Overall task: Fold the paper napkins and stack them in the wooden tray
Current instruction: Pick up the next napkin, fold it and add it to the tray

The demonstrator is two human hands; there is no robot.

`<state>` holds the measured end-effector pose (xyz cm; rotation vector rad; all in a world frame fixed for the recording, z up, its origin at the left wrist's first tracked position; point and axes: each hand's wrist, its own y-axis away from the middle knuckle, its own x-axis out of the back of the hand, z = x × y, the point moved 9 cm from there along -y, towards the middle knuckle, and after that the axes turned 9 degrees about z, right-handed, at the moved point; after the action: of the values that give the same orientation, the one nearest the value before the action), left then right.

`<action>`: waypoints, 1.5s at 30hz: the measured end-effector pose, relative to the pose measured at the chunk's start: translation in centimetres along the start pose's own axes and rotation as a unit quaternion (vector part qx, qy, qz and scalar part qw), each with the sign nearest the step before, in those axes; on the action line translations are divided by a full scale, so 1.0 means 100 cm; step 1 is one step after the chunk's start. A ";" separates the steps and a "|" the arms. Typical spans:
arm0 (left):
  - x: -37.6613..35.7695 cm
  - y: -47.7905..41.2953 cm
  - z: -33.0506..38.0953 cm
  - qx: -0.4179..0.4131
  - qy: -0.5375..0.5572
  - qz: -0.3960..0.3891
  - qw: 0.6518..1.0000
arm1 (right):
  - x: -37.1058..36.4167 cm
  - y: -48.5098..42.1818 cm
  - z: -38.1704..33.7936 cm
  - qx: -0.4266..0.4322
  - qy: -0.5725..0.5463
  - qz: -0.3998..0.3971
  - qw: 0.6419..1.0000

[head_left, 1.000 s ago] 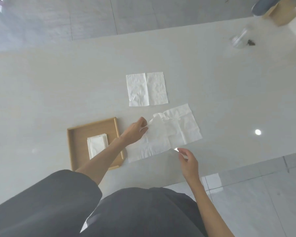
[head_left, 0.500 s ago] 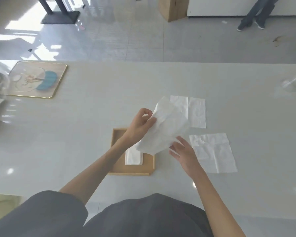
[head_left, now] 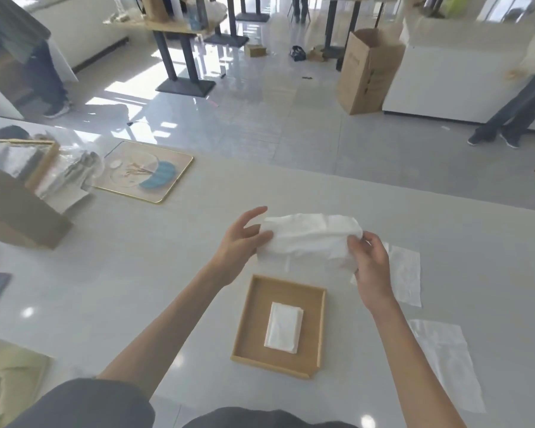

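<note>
I hold a white paper napkin in the air above the far edge of the wooden tray. My left hand pinches its left end with thumb and fingers, the other fingers spread. My right hand grips its right end. The napkin sags loosely between them, partly doubled over. One folded napkin lies inside the tray. Two unfolded napkins lie flat on the table to the right, one behind my right hand, another nearer me.
A gold-rimmed tray with a blue item sits at the far left of the white table. A cardboard box and plastic-wrapped things stand at the left edge. People, tables and a tall carton stand on the floor beyond.
The napkin was lifted off the table and both hands now hold it stretched sideways above the tray. The camera has tilted up, showing the room.
</note>
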<state>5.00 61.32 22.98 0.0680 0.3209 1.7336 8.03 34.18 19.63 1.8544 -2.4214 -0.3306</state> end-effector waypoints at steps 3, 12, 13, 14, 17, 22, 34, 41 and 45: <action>-0.002 -0.002 0.009 -0.009 -0.006 -0.038 0.999 | -0.005 -0.001 -0.007 -0.002 -0.009 0.027 1.000; -0.013 -0.014 0.022 0.034 0.065 -0.068 0.995 | 0.005 0.009 -0.032 -0.007 0.004 -0.016 1.000; -0.017 -0.015 0.017 0.056 0.061 -0.079 0.993 | 0.003 0.012 -0.034 -0.012 -0.001 -0.040 0.999; -0.021 -0.014 0.011 0.073 0.054 -0.091 0.992 | 0.002 0.014 -0.036 -0.011 -0.002 -0.054 0.999; -0.030 -0.011 -0.001 0.079 0.037 -0.102 0.991 | 0.009 0.014 -0.037 -0.004 -0.010 -0.036 0.999; -0.036 -0.011 0.003 0.032 0.041 -0.067 0.996 | 0.019 0.014 -0.032 -0.022 -0.026 -0.034 0.999; -0.044 -0.003 0.019 -0.064 0.037 -0.083 0.994 | 0.017 0.014 -0.034 -0.022 -0.049 -0.087 0.995; -0.033 0.001 0.039 -0.129 0.079 -0.011 0.988 | 0.018 0.011 -0.057 0.082 0.006 -0.045 0.996; -0.026 -0.002 0.050 -0.170 0.084 0.025 0.981 | 0.007 0.021 -0.089 0.177 0.035 -0.090 0.979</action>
<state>6.81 59.66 28.03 -0.3233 0.1425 1.8253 7.52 32.90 28.71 2.1888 -2.3944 0.1690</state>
